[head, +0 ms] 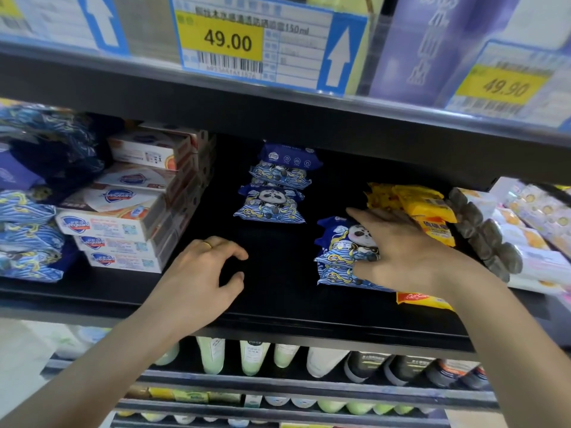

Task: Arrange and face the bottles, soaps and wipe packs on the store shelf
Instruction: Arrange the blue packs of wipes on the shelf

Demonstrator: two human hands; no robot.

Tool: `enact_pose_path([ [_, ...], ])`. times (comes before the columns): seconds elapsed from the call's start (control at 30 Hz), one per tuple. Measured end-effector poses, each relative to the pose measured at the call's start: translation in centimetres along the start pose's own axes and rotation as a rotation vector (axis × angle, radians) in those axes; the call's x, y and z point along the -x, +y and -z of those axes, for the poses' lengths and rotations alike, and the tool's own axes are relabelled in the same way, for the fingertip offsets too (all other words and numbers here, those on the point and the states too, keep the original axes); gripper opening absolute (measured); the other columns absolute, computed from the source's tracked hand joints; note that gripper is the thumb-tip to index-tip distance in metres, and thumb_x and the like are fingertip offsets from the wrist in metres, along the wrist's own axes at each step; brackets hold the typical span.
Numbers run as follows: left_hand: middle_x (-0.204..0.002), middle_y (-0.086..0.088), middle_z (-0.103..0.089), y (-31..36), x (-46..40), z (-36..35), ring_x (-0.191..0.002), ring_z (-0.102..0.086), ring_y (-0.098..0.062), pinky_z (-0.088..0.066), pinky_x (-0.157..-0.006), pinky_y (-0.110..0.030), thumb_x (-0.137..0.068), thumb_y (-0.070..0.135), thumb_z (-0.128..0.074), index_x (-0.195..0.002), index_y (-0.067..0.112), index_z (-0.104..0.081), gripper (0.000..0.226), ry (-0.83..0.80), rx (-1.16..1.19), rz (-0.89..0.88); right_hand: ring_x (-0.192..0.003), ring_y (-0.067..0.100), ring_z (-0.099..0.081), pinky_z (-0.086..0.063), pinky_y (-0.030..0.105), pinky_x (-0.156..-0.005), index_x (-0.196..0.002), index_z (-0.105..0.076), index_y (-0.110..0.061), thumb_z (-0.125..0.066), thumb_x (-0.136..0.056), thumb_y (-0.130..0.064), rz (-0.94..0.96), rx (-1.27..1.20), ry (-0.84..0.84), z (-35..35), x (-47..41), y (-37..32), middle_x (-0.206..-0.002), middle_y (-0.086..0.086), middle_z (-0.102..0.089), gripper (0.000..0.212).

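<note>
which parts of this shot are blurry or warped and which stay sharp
Head view: the 49.00 price tag reads sharp, the 49.90 tag and right-edge packs are smeared; the shelf edge bows from the wide lens; the shelf back is dark; the right hand on the panda wipe packs and the left hand are fairly clear.

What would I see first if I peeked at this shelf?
Probably the blue panda wipe packs at the front right of the black shelf, with the right hand resting on them. Next, the yellow price tag reading 49.00 up top, and the soap boxes stacked at the left.
</note>
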State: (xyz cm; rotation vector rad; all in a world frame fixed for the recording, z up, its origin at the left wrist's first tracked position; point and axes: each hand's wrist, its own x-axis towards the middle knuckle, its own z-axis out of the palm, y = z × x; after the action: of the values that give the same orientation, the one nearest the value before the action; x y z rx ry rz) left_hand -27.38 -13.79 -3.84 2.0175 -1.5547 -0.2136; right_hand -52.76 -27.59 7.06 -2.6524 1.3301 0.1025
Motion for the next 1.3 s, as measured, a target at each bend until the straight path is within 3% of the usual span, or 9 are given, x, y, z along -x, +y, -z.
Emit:
enact_pose_path([
  [0.17,-0.127,0.027,-0.053,-1.2,-0.3,-0.2,-0.115,-0.042,-0.004,-0.040,-0.102,-0.029,-0.094,0.040,-0.064,-0.119,0.043,-0.063,0.025,-0.019,0.013,-0.059,-0.152,0.018,-0.018,-0.022,0.037,-0.122,-0.158,-0.024,-0.041,-0.061,-0.089,-0.067,0.078,-0.088,0.118,0.4,-0.8,-1.2,-0.163,-0.014,-0.024,0.083],
  [0.27,-0.126,0.028,-0.052,-1.7,-0.4,-0.1,-0.118,-0.042,-0.004,-0.037,-0.104,-0.027,-0.096,0.043,-0.062,-0.122,0.043,-0.062,0.026,-0.025,-0.006,-0.094,-0.142,0.017,-0.037,-0.035,0.029,-0.105,-0.150,-0.041,-0.041,-0.063,-0.091,-0.060,0.101,-0.141,0.213,0.4,-2.5,-2.7,-0.153,-0.010,-0.039,0.066],
  [0.37,-0.127,0.029,-0.051,-2.0,-0.3,-0.2,-0.119,-0.042,-0.003,-0.037,-0.106,-0.027,-0.096,0.046,-0.059,-0.124,0.044,-0.060,0.028,-0.026,-0.017,-0.116,-0.135,0.018,-0.045,-0.033,0.023,-0.095,-0.146,-0.047,-0.036,-0.069,-0.091,-0.051,0.113,-0.123,0.207,0.3,-5.1,-4.4,-0.148,-0.005,-0.043,0.061],
  [0.47,-0.126,0.029,-0.052,-2.2,-0.3,-0.3,-0.119,-0.041,-0.001,-0.032,-0.103,-0.020,-0.096,0.044,-0.061,-0.122,0.042,-0.062,0.026,-0.005,0.024,-0.103,-0.139,0.021,-0.042,-0.033,0.024,-0.102,-0.150,-0.043,-0.033,-0.074,-0.089,-0.046,0.084,-0.123,0.152,0.0,-7.9,-5.9,-0.151,-0.002,-0.038,0.070],
  [0.57,-0.125,0.029,-0.055,-2.4,-0.3,-0.4,-0.118,-0.042,0.002,-0.032,-0.100,-0.017,-0.095,0.040,-0.064,-0.117,0.040,-0.066,0.022,0.026,0.064,-0.093,-0.139,0.029,-0.042,-0.039,0.034,-0.111,-0.150,-0.041,-0.028,-0.077,-0.086,-0.044,0.028,-0.132,0.198,0.5,-9.9,-7.0,-0.150,0.006,-0.038,0.075],
  [0.73,-0.124,0.029,-0.055,-2.5,-0.2,-0.7,-0.118,-0.042,0.002,-0.036,-0.102,-0.020,-0.092,0.040,-0.064,-0.113,0.041,-0.065,0.022,0.056,0.077,-0.097,-0.123,0.033,-0.058,-0.047,0.034,-0.101,-0.126,-0.064,-0.017,-0.062,-0.097,-0.045,-0.142,-0.133,0.290,2.0,-12.5,-7.9,-0.132,0.012,-0.064,0.040],
  [0.93,-0.123,0.029,-0.055,-2.7,-0.4,-0.7,-0.116,-0.041,0.003,-0.033,-0.099,-0.018,-0.091,0.040,-0.064,-0.111,0.040,-0.065,0.020,0.059,0.099,-0.093,-0.131,0.031,-0.052,-0.041,0.029,-0.095,-0.141,-0.054,-0.005,-0.048,-0.108,-0.030,-0.202,-0.278,0.092,3.2,-15.3,-7.8,-0.144,0.018,-0.055,0.042],
  [1.13,-0.120,0.029,-0.056,-2.6,-0.6,-0.5,-0.114,-0.041,0.005,-0.034,-0.094,-0.016,-0.091,0.039,-0.063,-0.108,0.040,-0.066,0.017,0.047,0.123,-0.076,-0.123,0.028,-0.061,-0.049,0.036,-0.106,-0.140,-0.060,-0.026,-0.064,-0.094,-0.055,-0.192,-0.316,0.294,1.6,-18.4,-6.6,-0.138,0.009,-0.064,0.055],
  [1.3,-0.119,0.030,-0.056,-2.4,-0.5,-0.3,-0.113,-0.040,0.007,-0.030,-0.090,-0.009,-0.091,0.037,-0.064,-0.106,0.039,-0.066,0.016,0.034,0.143,-0.048,-0.123,0.032,-0.058,-0.046,0.032,-0.100,-0.137,-0.061,-0.015,-0.054,-0.103,-0.049,-0.168,-0.282,0.367,1.4,-17.6,-7.2,-0.136,0.013,-0.063,0.049],
])
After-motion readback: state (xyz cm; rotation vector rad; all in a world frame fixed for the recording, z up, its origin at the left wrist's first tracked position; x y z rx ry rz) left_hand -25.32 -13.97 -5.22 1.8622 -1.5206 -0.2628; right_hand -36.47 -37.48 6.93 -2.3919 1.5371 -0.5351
